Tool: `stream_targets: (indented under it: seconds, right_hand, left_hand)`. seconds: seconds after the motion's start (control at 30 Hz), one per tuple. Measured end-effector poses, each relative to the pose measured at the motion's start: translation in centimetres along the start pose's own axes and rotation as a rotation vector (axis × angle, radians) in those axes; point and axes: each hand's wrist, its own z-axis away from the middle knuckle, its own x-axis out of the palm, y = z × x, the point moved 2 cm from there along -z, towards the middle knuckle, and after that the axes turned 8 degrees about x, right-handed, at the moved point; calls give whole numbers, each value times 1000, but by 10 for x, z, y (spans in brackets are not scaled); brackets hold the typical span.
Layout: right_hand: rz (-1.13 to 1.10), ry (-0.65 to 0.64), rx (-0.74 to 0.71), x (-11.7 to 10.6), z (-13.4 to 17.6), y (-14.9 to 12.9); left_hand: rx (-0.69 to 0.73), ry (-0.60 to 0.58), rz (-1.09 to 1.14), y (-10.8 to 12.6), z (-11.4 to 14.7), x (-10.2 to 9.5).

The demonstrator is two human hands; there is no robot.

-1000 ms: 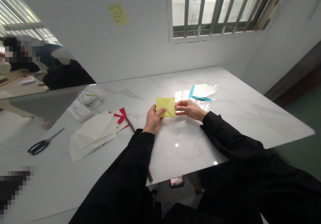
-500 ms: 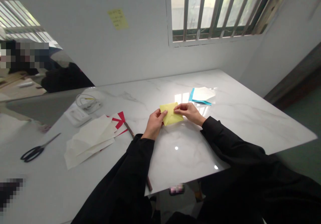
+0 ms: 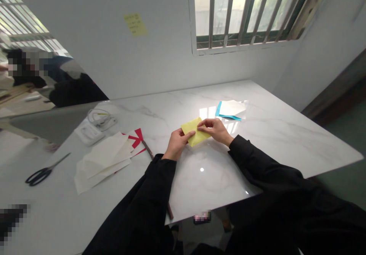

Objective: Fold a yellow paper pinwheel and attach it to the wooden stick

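Note:
A small folded yellow paper envelope is held between my two hands, above the glossy marble-patterned table. My left hand grips its left side, with the thumb lying on the front face and the fingers behind. On the upper right part, the thumb and fingertips of my right hand pinch the paper. Behind my right hand, a cream sheet lies on blue paper. The underside of the envelope is hidden.
To the left lie cream paper sheets, red paper pieces, black-handled scissors and a white box with a coiled cable. A brown stick runs partly under my left sleeve. A yellow note is on the wall.
My left thumb has slid further right across the envelope, toward its middle. The envelope has turned slightly and sits a little lower, with my right hand still pinching it.

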Motion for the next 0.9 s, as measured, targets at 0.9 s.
stream_targets:
  seconds: [0.9]
  right_hand:
    - [74, -88, -119, 3, 3, -6]
  left_hand:
    - [103, 38, -34, -2, -3, -1]
